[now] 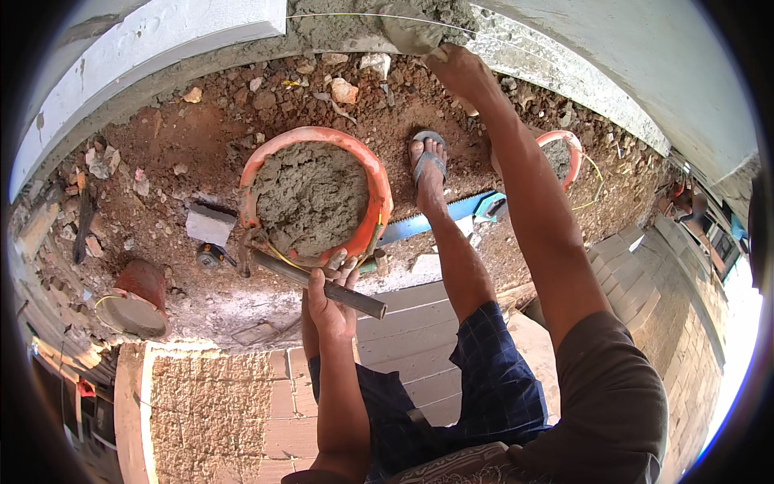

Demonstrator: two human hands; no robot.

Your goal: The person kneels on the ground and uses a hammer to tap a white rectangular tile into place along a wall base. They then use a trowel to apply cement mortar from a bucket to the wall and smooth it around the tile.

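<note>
At the top, my right hand (459, 71) is closed at the near edge of the wall base. It grips what looks like a mortar-covered trowel (409, 34), its handle hidden in my fist. Wet grey mortar (339, 32) lies along that base under a taut string. My left hand (332, 300) is at the near side of an orange bucket (379, 181) full of mortar. A dark tubular handle (359, 301) crosses my left palm, with the thumb over it and the fingertips beyond it by the rim. A rusty end of that tool rests against the bucket's left side.
A handsaw (468, 211) lies beside my sandalled foot (429, 161). A smaller bucket (574, 157) sits to the right, partly behind my arm. At left are a tipped reddish bucket (139, 302), a pale block (211, 223) and an angle grinder (211, 256). Rubble covers the soil.
</note>
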